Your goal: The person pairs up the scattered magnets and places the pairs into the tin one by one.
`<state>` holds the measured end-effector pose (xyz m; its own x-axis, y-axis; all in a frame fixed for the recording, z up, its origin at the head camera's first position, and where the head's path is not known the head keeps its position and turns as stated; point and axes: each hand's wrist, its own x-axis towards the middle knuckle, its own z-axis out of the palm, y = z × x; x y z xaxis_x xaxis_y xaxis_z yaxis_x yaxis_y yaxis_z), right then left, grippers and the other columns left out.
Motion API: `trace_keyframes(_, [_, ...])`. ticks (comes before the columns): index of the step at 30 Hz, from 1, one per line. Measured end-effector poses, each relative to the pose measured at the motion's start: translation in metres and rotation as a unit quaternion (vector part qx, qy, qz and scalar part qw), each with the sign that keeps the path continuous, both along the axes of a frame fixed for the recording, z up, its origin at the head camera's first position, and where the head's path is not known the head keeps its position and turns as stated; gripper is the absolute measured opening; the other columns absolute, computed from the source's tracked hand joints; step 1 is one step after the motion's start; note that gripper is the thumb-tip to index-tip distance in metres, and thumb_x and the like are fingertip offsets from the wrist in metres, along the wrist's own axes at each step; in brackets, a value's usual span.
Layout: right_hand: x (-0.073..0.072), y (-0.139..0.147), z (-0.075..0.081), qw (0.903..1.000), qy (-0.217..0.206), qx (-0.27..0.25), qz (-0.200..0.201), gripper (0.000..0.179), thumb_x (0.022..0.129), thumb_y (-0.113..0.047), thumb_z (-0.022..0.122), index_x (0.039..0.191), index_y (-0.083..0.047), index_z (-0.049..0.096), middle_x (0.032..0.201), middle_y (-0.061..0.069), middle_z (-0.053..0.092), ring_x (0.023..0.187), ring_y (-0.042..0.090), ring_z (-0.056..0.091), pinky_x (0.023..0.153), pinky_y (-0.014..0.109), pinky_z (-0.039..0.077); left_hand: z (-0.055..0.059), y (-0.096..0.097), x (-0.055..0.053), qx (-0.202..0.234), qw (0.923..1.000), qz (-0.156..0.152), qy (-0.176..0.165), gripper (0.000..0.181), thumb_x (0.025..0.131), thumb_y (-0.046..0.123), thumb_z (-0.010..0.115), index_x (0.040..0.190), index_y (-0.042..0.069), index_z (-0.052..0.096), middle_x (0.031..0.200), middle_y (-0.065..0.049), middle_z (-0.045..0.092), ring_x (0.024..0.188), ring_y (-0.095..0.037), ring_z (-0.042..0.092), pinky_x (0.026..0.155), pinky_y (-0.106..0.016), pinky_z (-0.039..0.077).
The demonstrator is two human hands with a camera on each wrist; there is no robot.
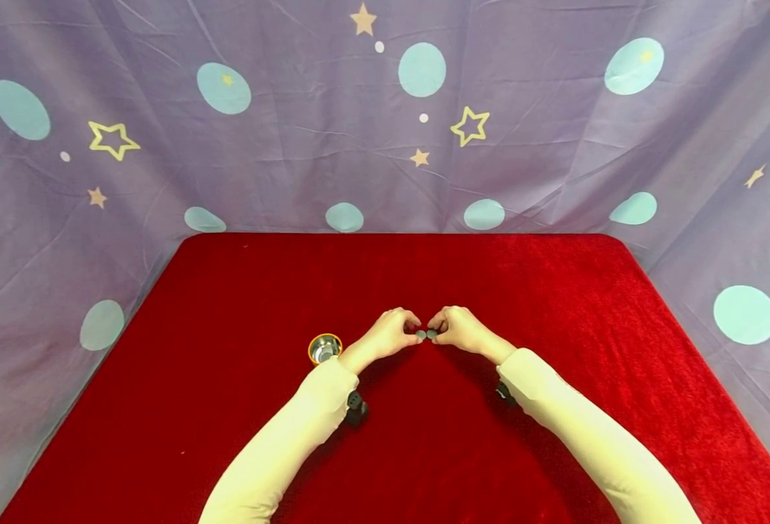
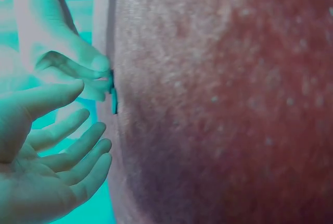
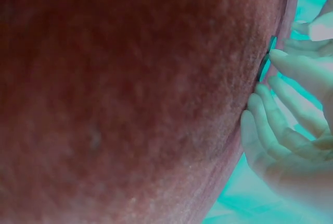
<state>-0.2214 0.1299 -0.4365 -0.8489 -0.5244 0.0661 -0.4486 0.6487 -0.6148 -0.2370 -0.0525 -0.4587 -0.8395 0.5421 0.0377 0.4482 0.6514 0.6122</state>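
Note:
Two small grey discs lie edge to edge on the red cloth in the head view, a left disc [image 1: 421, 335] and a right disc [image 1: 431, 334]. My left hand [image 1: 391, 332] is just beside the left disc. Its thumb and spread fingers stand a little off the disc in the left wrist view, holding nothing. Thumb and forefinger of my right hand [image 1: 461, 329] pinch the right disc at its edge. The other fingers of that hand [image 3: 291, 130] hang loosely in the right wrist view. How firm this pinch is cannot be seen.
A small metal bowl [image 1: 325, 349] with a yellow rim stands just left of my left wrist; something pale seems to lie inside. Red velvet cloth [image 1: 280, 284] covers the table. A purple curtain [image 1: 306, 131] with stars and dots surrounds its back and sides.

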Motion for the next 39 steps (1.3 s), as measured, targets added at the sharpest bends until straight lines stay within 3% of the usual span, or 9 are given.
trace_keyframes(1, [0.0, 0.0, 0.0, 1.0, -0.001, -0.002, -0.001, 0.018, 0.07, -0.002, 0.07, 0.088, 0.001, 0.068, 0.084, 0.009, 0.065, 0.075, 0.019, 0.06, 0.065, 0.026, 0.05, 0.016, 0.0, 0.009, -0.003, 0.9998, 0.007, -0.016, 0.028, 0.073, 0.019, 0.071, 0.096, 0.003, 0.064, 0.088, -0.007, 0.06, 0.085, -0.02, 0.057, 0.078, -0.032, 0.044])
trace_keyframes(3, [0.0, 0.0, 0.001, 1.0, 0.0, -0.005, 0.0, 0.018, 0.07, -0.002, 0.07, 0.088, 0.002, 0.068, 0.084, 0.009, 0.065, 0.075, 0.02, 0.06, 0.065, 0.026, 0.05, 0.032, -0.002, 0.02, 0.0, 0.9999, 0.007, -0.008, 0.027, 0.075, 0.015, 0.069, 0.096, -0.001, 0.063, 0.089, -0.01, 0.06, 0.085, -0.023, 0.057, 0.077, -0.032, 0.044])
trace_keyframes(7, [0.0, -0.002, 0.002, 1.0, 0.005, -0.005, 0.0, 0.019, 0.071, -0.002, 0.07, 0.089, 0.002, 0.068, 0.084, 0.009, 0.065, 0.075, 0.02, 0.06, 0.066, 0.027, 0.05, 0.044, -0.007, 0.031, -0.004, 0.9999, 0.004, 0.01, 0.026, 0.077, 0.013, 0.067, 0.097, -0.002, 0.062, 0.091, -0.012, 0.059, 0.086, -0.025, 0.056, 0.076, -0.03, 0.044])
trace_keyframes(17, [-0.002, -0.008, 0.002, 0.9997, 0.018, 0.002, 0.015, 0.021, 0.07, -0.005, 0.071, 0.089, 0.003, 0.068, 0.084, 0.009, 0.065, 0.075, 0.019, 0.059, 0.066, 0.026, 0.049, 0.056, -0.025, 0.048, 0.0, 0.9996, 0.002, 0.027, 0.026, 0.078, 0.014, 0.066, 0.099, -0.001, 0.062, 0.093, -0.01, 0.059, 0.088, -0.025, 0.055, 0.079, -0.037, 0.042])
trace_keyframes(29, [-0.005, -0.016, -0.001, 0.9993, 0.01, 0.024, 0.028, 0.024, 0.068, -0.006, 0.072, 0.091, 0.0, 0.068, 0.084, 0.005, 0.063, 0.076, 0.016, 0.057, 0.068, 0.024, 0.048, 0.07, -0.048, 0.067, 0.007, 0.9985, 0.029, 0.045, 0.026, 0.079, 0.015, 0.065, 0.101, 0.002, 0.061, 0.098, -0.01, 0.057, 0.097, -0.027, 0.052, 0.087, -0.042, 0.039])
trace_keyframes(39, [-0.003, -0.017, 0.0, 0.9988, 0.009, 0.035, 0.034, 0.025, 0.068, -0.006, 0.073, 0.092, 0.001, 0.068, 0.083, 0.004, 0.059, 0.077, 0.016, 0.057, 0.069, 0.023, 0.047, 0.073, -0.072, 0.079, 0.007, 0.9965, 0.044, 0.07, 0.029, 0.077, 0.016, 0.067, 0.102, 0.003, 0.061, 0.099, -0.01, 0.057, 0.1, -0.029, 0.051, 0.085, -0.045, 0.039])
